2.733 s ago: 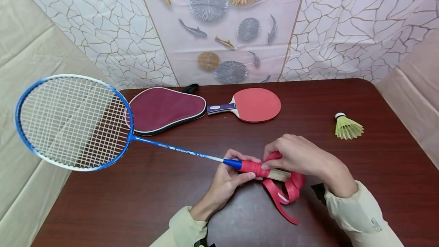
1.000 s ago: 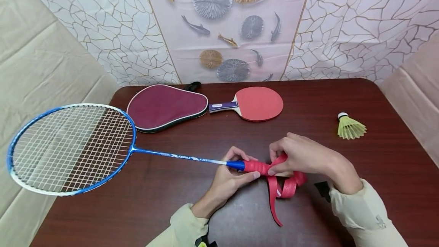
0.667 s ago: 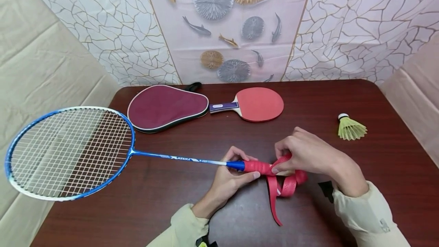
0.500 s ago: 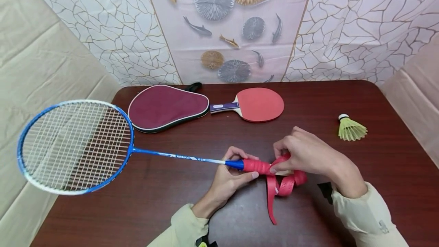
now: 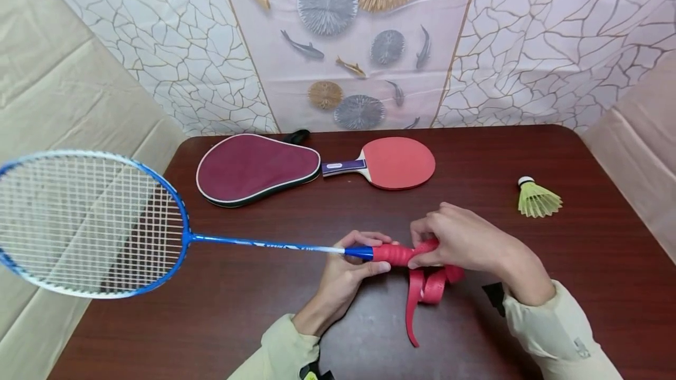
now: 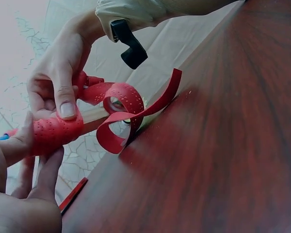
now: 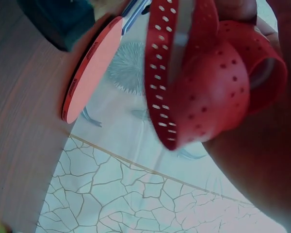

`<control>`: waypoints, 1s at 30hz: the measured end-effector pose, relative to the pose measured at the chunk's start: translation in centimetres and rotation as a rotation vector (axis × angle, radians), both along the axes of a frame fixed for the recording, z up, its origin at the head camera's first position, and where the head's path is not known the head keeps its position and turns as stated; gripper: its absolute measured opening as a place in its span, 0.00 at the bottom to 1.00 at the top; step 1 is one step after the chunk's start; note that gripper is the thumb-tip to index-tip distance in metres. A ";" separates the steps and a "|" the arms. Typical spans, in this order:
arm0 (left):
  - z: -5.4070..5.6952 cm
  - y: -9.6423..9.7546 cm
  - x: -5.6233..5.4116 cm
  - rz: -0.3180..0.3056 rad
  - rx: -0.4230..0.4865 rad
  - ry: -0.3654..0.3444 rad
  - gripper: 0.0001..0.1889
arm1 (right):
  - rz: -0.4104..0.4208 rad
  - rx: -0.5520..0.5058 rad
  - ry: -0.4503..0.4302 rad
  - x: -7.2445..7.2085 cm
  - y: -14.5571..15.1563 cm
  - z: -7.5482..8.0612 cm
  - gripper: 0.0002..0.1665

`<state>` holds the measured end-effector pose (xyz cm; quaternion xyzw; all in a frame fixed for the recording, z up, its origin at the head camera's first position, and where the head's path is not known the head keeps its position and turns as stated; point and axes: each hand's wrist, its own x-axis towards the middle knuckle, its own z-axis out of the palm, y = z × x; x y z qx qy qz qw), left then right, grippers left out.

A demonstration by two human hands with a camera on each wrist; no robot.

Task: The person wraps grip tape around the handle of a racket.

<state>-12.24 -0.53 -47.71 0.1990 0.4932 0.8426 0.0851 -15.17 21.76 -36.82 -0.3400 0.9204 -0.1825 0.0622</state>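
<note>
A blue and white badminton racket (image 5: 269, 244) points left, its strung head cut off by the head view's left edge. My left hand (image 5: 343, 280) grips its handle from below, thumb in front, fingers behind. Red perforated grip tape (image 5: 391, 254) is wound round the handle's upper part. My right hand (image 5: 465, 239) pinches the tape at the edge of the windings, thumb pressing it down. The tape's loose end (image 5: 412, 315) hangs in curls under the right hand. In the left wrist view, bare wooden handle (image 6: 94, 116) shows beyond the windings.
On the brown table (image 5: 237, 321), a maroon paddle case (image 5: 259, 169) lies behind the racket. Beside it are a red table tennis paddle (image 5: 399, 163) and, at the right, a yellow shuttlecock (image 5: 538, 198). A patterned cloth (image 5: 359, 46) hangs at the back.
The windings have crept along the handle towards its butt end, covering more wood. The racket head has tilted and shifted left, and the loose tape end now hangs further left.
</note>
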 end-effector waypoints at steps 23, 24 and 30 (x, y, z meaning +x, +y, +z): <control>-0.3 0.2 0.0 -0.086 0.108 -0.046 0.17 | 0.069 -0.007 -0.043 0.2 -0.5 -0.1 0.09; -0.3 0.3 0.0 -0.096 0.109 -0.055 0.18 | 0.079 -0.006 -0.025 0.3 -0.5 0.0 0.10; -0.3 0.5 0.2 -0.136 0.048 -0.057 0.31 | 0.057 0.011 0.064 0.4 -0.7 0.2 0.15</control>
